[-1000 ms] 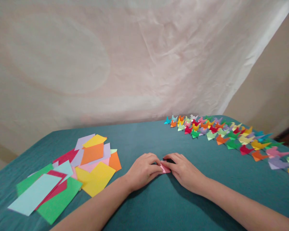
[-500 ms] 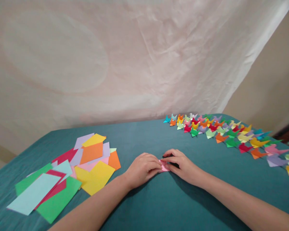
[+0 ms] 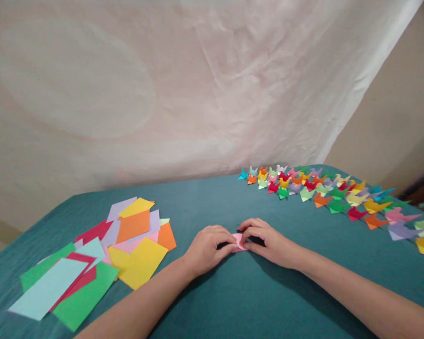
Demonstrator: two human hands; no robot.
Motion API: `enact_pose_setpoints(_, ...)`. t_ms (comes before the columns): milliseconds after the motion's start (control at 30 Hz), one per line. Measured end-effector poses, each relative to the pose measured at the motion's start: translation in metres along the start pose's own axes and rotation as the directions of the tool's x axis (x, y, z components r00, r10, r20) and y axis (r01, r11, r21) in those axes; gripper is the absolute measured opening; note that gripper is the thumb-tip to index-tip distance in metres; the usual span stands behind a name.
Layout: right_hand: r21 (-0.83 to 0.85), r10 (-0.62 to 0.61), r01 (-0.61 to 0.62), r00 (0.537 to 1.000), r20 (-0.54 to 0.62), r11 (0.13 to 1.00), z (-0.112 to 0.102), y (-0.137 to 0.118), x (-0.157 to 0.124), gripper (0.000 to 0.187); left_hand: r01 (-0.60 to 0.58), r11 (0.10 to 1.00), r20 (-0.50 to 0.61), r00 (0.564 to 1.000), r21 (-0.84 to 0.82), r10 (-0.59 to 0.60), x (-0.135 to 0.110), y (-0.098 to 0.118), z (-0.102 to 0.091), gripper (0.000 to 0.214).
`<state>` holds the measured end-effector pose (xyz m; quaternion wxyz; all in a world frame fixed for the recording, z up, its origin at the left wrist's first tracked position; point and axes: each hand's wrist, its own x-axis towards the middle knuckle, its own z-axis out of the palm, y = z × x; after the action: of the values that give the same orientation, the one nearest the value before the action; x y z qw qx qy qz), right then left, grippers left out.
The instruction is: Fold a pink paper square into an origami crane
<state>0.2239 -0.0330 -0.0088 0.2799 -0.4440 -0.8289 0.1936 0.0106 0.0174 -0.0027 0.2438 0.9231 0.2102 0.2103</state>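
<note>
A small piece of pink folded paper point(image 3: 239, 242) lies on the green cloth between my hands, its sides partly covered by fingers. My left hand point(image 3: 212, 248) rests at its left edge, thumb and fingertips closed on that side. From the right, my right hand point(image 3: 265, 241) pinches the other side, with the thumb at the near part and the index finger at the upper part. The exact folds under the fingertips are too small to make out.
Loose sheets of coloured paper point(image 3: 141, 263) overlap in a heap to the left. Rows of small folded paper birds point(image 3: 321, 200) stand along the right side of the cloth-covered table point(image 3: 198, 197). A pale fabric sheet point(image 3: 183, 94) hangs behind.
Slight finger shifts show a little more of the pink paper between the hands. The whole view has moved slightly; the sheets and birds keep their arrangement.
</note>
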Motion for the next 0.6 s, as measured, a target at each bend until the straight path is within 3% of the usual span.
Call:
enact_pose_setpoints(433, 0.012, 0.038, -0.037, 0.999, -0.029, 0.999, 0.004, -0.004, 0.000, 0.011, 0.097, 0.994, -0.067, 0.993, -0.054, -0.101, 0.002, 0.005, 0.001, 0.016)
enact_pose_setpoints(600, 0.015, -0.054, 0.053, 0.998, 0.041, 0.998, -0.007, -0.007, -0.001, 0.020, 0.113, 0.990, -0.072, 0.990, -0.087, -0.119, 0.003, 0.005, 0.001, 0.014)
